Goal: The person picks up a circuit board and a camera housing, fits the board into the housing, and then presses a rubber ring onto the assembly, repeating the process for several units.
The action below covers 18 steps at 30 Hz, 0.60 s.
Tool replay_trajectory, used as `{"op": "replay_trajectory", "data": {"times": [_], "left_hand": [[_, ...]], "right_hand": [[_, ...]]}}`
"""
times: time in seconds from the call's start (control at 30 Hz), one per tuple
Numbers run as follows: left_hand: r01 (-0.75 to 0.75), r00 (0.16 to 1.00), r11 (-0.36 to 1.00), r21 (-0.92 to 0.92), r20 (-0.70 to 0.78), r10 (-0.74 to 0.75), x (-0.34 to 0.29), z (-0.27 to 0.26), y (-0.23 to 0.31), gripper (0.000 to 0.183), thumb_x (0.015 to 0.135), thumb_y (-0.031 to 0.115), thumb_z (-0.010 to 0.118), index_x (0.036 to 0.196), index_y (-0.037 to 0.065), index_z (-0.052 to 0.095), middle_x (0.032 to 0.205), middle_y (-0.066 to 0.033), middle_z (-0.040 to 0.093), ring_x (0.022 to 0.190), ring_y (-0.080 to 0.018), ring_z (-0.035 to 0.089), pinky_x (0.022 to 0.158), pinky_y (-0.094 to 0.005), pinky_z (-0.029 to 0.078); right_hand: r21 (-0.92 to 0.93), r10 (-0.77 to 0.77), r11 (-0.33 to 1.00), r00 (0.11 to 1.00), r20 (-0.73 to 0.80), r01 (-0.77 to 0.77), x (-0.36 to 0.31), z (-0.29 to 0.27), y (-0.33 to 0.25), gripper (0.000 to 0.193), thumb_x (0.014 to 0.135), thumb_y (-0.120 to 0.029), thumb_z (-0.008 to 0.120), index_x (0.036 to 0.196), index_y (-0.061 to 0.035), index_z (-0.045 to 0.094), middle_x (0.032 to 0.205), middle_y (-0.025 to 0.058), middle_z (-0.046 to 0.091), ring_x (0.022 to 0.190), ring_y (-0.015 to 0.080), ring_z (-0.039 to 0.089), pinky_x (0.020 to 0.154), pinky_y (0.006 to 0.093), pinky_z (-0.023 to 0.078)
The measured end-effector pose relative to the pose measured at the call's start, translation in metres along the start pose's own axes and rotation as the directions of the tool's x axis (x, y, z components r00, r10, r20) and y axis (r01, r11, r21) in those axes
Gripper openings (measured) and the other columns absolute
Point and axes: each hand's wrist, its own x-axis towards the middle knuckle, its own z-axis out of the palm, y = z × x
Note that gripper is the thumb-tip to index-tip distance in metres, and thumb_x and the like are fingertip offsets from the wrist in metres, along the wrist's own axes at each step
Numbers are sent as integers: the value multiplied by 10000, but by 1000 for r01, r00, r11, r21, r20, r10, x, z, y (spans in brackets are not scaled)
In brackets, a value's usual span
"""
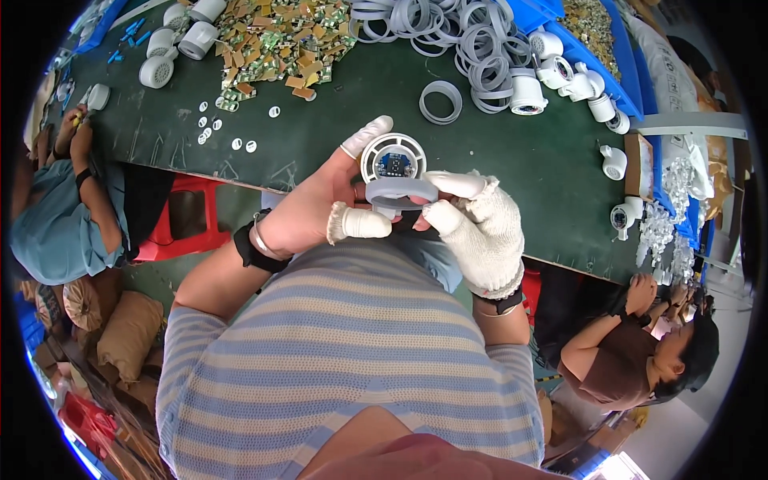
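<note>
My left hand (308, 206), with white covers on its thumb and a fingertip, is closed around a white round housing (418, 152). A small blue circuit board (392, 165) shows inside the housing's open face. My right hand (490, 236), in a white knitted glove with covered fingertips, pinches a grey ring (400, 190). The ring is tilted, seen nearly edge-on, and overlaps the near side of the housing. Whether the two parts touch is hard to tell. The tip of my left thumb lies close to the ring's near edge.
On the green table (344, 116) lie a heap of small circuit boards (276, 44), many grey rings (488, 56) and several white discs (237, 144). White housings (528, 92) line the right, beside a blue bin (592, 60). Co-workers sit left (68, 212) and right (616, 360).
</note>
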Motion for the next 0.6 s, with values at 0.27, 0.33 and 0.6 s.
{"op": "replay_trajectory", "data": {"times": [0.27, 0.33, 0.6], "left_hand": [[-15, 999, 994, 104, -33, 19, 0, 4, -3, 1158, 825, -38, 844, 1680, 182, 96, 1557, -71, 412, 1318, -196, 549, 1064, -398, 529], [-68, 996, 981, 184, -42, 77, 0, 2, -9, 1081, 842, -44, 829, 1671, 172, 170, 1517, -58, 473, 1315, -180, 554, 1081, -374, 508], [-84, 996, 957, 277, -13, 91, -3, 2, -18, 830, 872, -61, 792, 1580, 100, 391, 1456, -42, 547, 1326, -174, 556, 1083, -358, 488]], "right_hand": [[140, 83, 987, 996, -22, -79, -1, 5, -6, 273, 991, -114, 704, 1251, -34, 682, 992, 89, 729, 820, 119, 707, 725, 265, 539], [169, 127, 978, 991, -31, -120, -1, 7, -8, 292, 968, -122, 718, 1231, 0, 679, 1023, 115, 726, 812, 149, 701, 737, 286, 552], [-290, -53, 956, 997, -48, 37, 19, 9, 17, 624, 880, -392, 792, 1334, -4, 610, 1181, 139, 657, 1000, 227, 651, 876, 360, 531]]}}
